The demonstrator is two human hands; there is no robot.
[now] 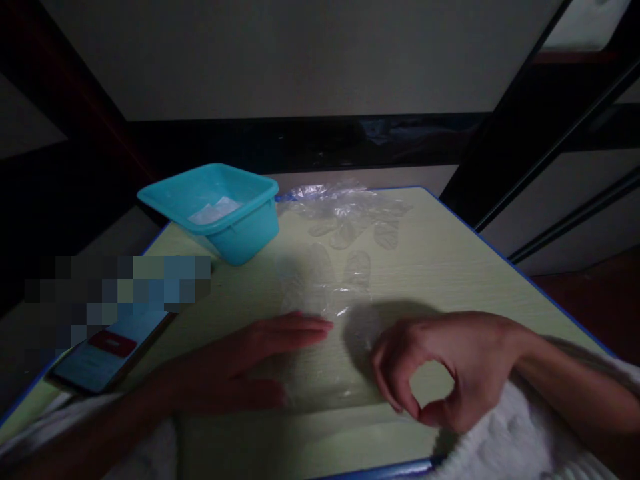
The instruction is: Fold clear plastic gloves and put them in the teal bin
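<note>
Lead: Where is the glove [345, 310]?

Checker: On the table [450, 267], between the hands. It is clear and thin, lying roughly flat, its fingers towards the far edge. More clear film [345, 203] lies crumpled beyond it; the basin [250, 233] stands to the left.

Lead: State of each hand?

Checker: Left hand [245, 353]: fingers extended, thumb apart, over the glove's left side, gripping nothing visible. Right hand [450, 347]: fingers and thumb curled into a ring by the glove's right edge. Whether it pinches the film cannot be determined.

Lead: Step in hand?

Checker: In my judgement, spreading and flattening the glove. Some creases show across its middle.

Lead: What does the next move call for?

Checker: Probably light, flat pressure from the left fingers, with the right hand steadying the near edge. Such thin film could cling or fold over.
</note>
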